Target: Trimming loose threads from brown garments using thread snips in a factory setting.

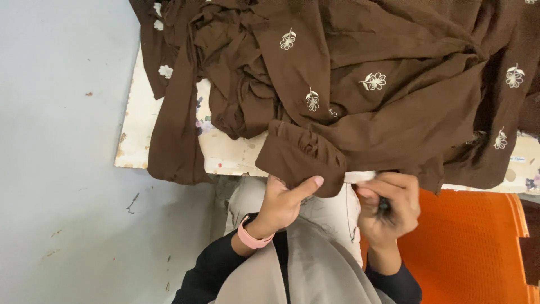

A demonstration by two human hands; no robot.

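A large brown garment (360,62) with small white embroidered flowers lies heaped over a worn white table (140,121). My left hand (284,202), with a pink band on its wrist, pinches the gathered cuff-like edge of the brown cloth (301,157) at the table's near edge, thumb on top. My right hand (388,205) is closed around a small dark object (384,205), just below the cloth's hem and a strip of white (360,176). What the dark object is cannot be told.
An orange plastic chair (467,247) stands at the lower right. A grey floor (62,169) with small marks fills the left side. A long brown strip (174,141) hangs off the table's left front. My grey clothing covers my lap.
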